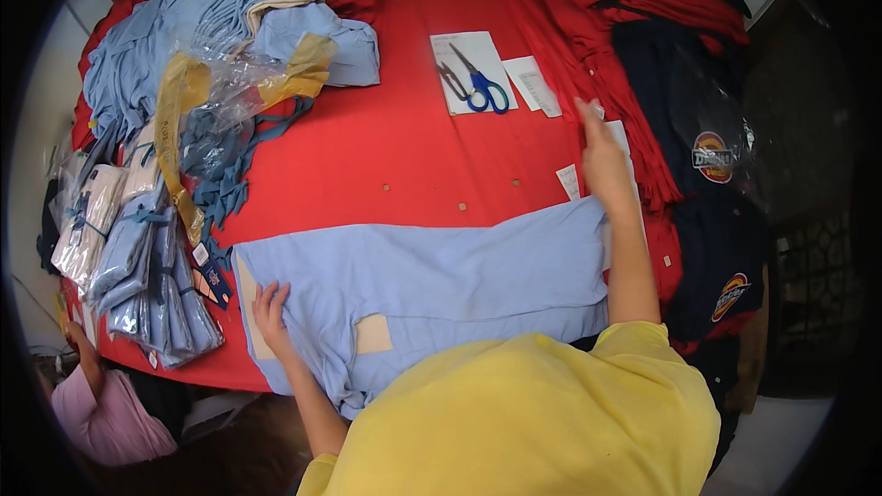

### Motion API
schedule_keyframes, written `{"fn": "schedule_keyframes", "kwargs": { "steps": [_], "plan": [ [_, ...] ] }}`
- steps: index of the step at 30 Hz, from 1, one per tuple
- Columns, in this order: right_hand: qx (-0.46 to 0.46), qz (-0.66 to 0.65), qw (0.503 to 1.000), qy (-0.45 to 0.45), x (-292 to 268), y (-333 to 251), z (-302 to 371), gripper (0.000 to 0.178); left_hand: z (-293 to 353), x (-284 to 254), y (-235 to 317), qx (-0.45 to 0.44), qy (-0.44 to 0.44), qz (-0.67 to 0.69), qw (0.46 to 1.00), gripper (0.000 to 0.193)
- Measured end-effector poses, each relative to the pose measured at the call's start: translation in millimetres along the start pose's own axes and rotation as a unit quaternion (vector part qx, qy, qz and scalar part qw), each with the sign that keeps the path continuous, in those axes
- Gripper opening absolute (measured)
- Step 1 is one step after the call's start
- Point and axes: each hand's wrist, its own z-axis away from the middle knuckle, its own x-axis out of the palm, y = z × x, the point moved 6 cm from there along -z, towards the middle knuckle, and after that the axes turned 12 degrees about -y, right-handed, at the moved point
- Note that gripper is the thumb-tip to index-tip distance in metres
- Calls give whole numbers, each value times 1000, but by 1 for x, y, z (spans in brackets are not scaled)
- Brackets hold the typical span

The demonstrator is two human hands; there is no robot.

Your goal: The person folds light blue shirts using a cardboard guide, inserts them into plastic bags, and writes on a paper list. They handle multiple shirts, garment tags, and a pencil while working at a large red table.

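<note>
A light blue garment (459, 266) lies spread across the near part of the red-covered table, with beige patches (374, 334) showing at its left end and lower middle. My left hand (272, 314) rests on its left end with the fingers apart. Beyond the garment's right end, my right hand (602, 154) is stretched out, seen edge-on, with its fingers pointing away from me. Close to its fingertips are red fabric and a small pale item I cannot make out. A white paper slip (569, 183) lies just left of this hand.
Blue-handled scissors (481, 87) and small dark snips (452, 82) lie on white paper. Left are heaped blue garments (207, 14), clear plastic with yellow tape (182, 101) and wrapped folded packs (147, 248). Dark garments (675, 110) hang right. Another person (115, 418) is at lower left.
</note>
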Motion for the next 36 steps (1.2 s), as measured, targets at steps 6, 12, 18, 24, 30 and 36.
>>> {"fn": "schedule_keyframes", "kwargs": {
  "steps": [6, 12, 18, 24, 30, 36],
  "plan": [
    [50, 67, 996, -42, -60, 28, 21, 42, 0, -1, 7, 5, 8, 10, 1000, 29],
    [-63, 85, 988, 110, -111, -11, 7, 42, -2, -1, 8, 5, 1, 1, 1000, 29],
    [-85, 273, 946, 153, -65, -55, -115, 40, -5, -3, 14, 6, -3, 11, 1000, 29],
    [-60, 202, 956, -204, 42, -45, -94, 19, 3, 1, 5, 3, 8, 6, 1000, 29],
    [32, 185, 974, -124, 67, 28, 73, 28, -2, 3, 5, 12, 10, 4, 1000, 29],
    [-43, 153, 985, -68, 82, -24, 97, 44, 0, 0, 5, 16, 14, 21, 1000, 30]
  ]
}}
